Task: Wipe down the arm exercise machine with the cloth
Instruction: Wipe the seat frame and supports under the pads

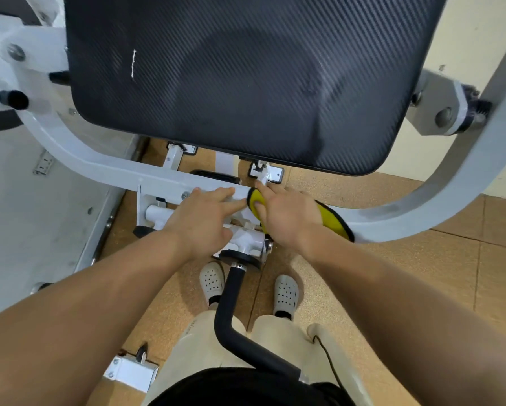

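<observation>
The arm exercise machine has a white curved frame bar (105, 168) under a large black textured pad (246, 77). A yellow cloth with a black edge (334, 218) lies over the white bar just right of centre. My right hand (287, 215) presses flat on the cloth, fingers straight and pointing up toward the pad. My left hand (205, 215) rests on the white bar right beside it, fingers extended and touching the bar, holding nothing. Most of the cloth is hidden under my right hand.
A black padded handle (231, 317) rises from the white pivot (246, 238) between my legs. Tan cork-like floor tiles (392, 273) lie below. A pale wall panel (26, 215) stands left. A white bracket (131, 373) sits on the floor at lower left.
</observation>
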